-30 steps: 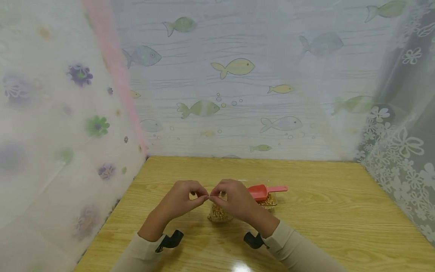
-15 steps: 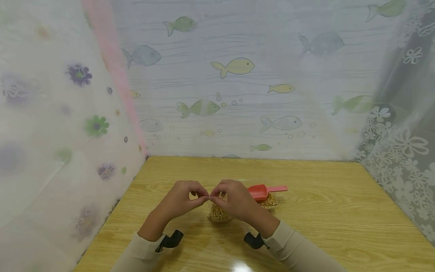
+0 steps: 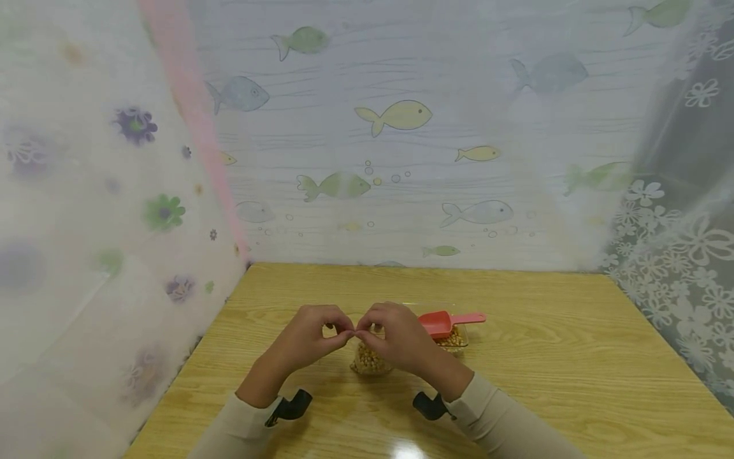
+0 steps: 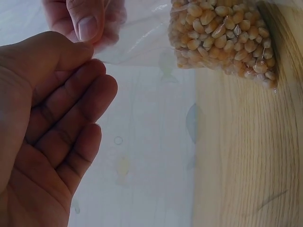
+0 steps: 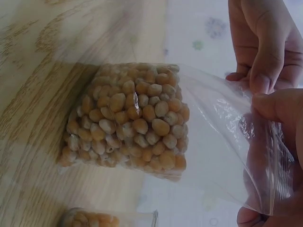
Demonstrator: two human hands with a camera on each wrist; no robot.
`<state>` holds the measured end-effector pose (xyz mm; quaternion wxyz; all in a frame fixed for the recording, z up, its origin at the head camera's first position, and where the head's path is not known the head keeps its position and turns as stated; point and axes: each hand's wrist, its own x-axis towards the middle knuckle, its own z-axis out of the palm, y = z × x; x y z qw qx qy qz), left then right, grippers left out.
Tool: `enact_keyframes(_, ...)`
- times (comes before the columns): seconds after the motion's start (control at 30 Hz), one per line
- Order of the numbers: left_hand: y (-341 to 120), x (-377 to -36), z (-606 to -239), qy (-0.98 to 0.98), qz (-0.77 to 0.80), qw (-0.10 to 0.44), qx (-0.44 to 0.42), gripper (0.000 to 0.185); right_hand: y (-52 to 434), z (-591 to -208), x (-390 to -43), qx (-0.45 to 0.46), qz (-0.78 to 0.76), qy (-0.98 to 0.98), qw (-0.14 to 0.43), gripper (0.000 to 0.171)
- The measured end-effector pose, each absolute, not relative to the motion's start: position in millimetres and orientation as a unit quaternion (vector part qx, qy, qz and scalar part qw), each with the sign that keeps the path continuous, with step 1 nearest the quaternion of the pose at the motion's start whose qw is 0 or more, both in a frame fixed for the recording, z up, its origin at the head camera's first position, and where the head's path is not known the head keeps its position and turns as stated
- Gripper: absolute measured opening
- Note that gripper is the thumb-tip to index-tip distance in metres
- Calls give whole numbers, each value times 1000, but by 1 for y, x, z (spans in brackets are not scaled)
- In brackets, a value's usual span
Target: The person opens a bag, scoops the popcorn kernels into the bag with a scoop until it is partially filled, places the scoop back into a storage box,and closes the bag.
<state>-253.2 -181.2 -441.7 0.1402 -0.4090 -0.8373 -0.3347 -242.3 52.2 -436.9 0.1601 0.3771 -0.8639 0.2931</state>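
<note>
A clear zip-top plastic bag [image 5: 213,123] filled partway with corn kernels [image 5: 137,118] stands upright on the table. Above it, my left hand [image 3: 312,335] and right hand [image 3: 398,338] meet at the bag's mouth, thumb tips almost touching. The left thumb and index finger [image 4: 71,54] pinch one corner of the top edge, while the other left fingers curve loosely. Close beside that corner, the right thumb and fingers [image 5: 279,113] pinch the edge along the zip strip. In the head view the right hand covers part of the bag.
Behind my right hand stands a clear rectangular container [image 3: 463,344] with more kernels. A red scoop [image 3: 438,324] lies across it, its pink handle pointing right. Wood-grain tabletop [image 3: 545,357] surrounds these things, and patterned curtains [image 3: 344,146] hang at the back and sides.
Both hands keep their pinch at the bag's top edge. They have shifted very slightly right in the head view; the bag, scoop and container stay in place.
</note>
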Motion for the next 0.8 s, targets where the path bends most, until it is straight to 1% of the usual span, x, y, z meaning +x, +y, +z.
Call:
enact_keyframes(0.17, -180, -254, -442, -832, -323, 160, -422, 4, 55, -439, -242, 370, 303, -863, 161, 6)
enact_keyframes(0.33, -181, -255, -444, -829, -321, 167, -426, 5, 58, -441, -241, 367, 314, -859, 172, 4)
enact_keyframes(0.8, -181, -253, -443, -829, -305, 202, -422, 9, 74, -448, -240, 336, 331, -863, 181, 8)
